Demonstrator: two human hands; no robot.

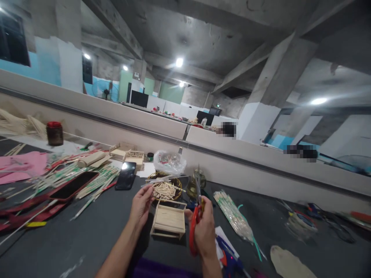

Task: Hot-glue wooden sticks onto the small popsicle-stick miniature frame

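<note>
A person's two bare hands are above a dark grey worktable (pixel 101 218), with a small furniture-like model of pale wooden sticks (pixel 169 220) standing on the tabletop between them. The right hand (pixel 205 227), just beside the model, has its fingers wrapped around the handles of red-handled scissors (pixel 196 214), blades pointing up. The left hand (pixel 141 205) is at the near left edge of a wicker basket (pixel 162 199) heaped with short wooden sticks (pixel 165 190); its fingertips are bunched, but I cannot tell whether they pinch a stick. The basket sits just beyond the model, with a clear plastic bag (pixel 169 162) behind it. A black smartphone (pixel 125 175) lies to the left; a plastic-wrapped stick bundle (pixel 233 216) and what appears to be a blue glue gun (pixel 230 251) lie to the right.
</note>
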